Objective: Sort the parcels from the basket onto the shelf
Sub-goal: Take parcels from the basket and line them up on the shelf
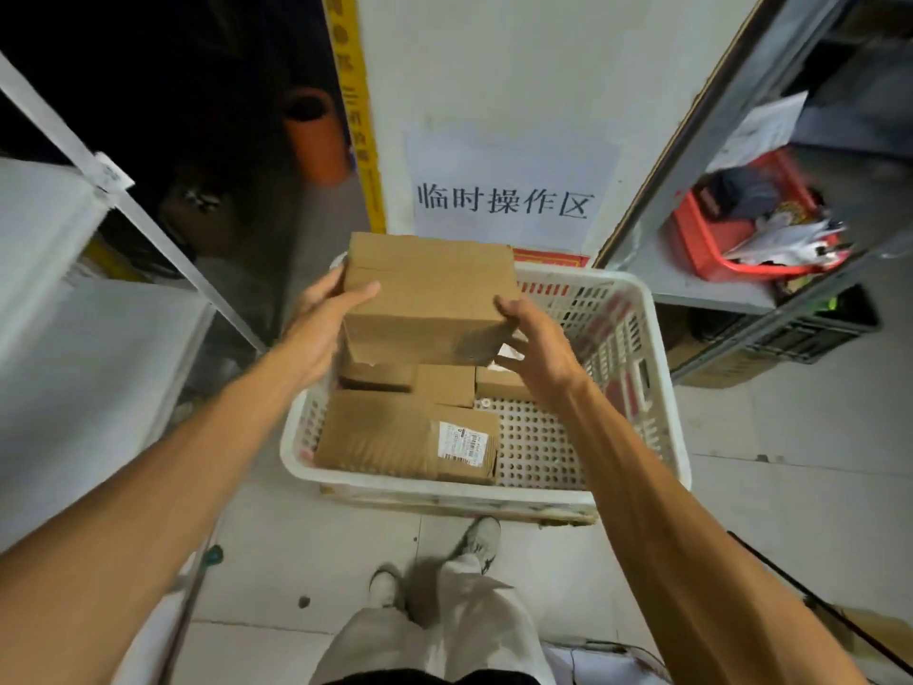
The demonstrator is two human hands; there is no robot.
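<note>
A large brown cardboard parcel is held up above the white perforated basket on the floor. My left hand grips its left side, thumb on top. My right hand clasps its right lower corner. Inside the basket lie a flat brown parcel with a white label at the front left and smaller brown boxes behind it, partly hidden under the held parcel. White shelving stands to the left.
A grey metal shelf on the right carries a red basket of odds and ends, with a dark crate below. A white pillar with a paper sign stands behind the basket. My feet are close to its front.
</note>
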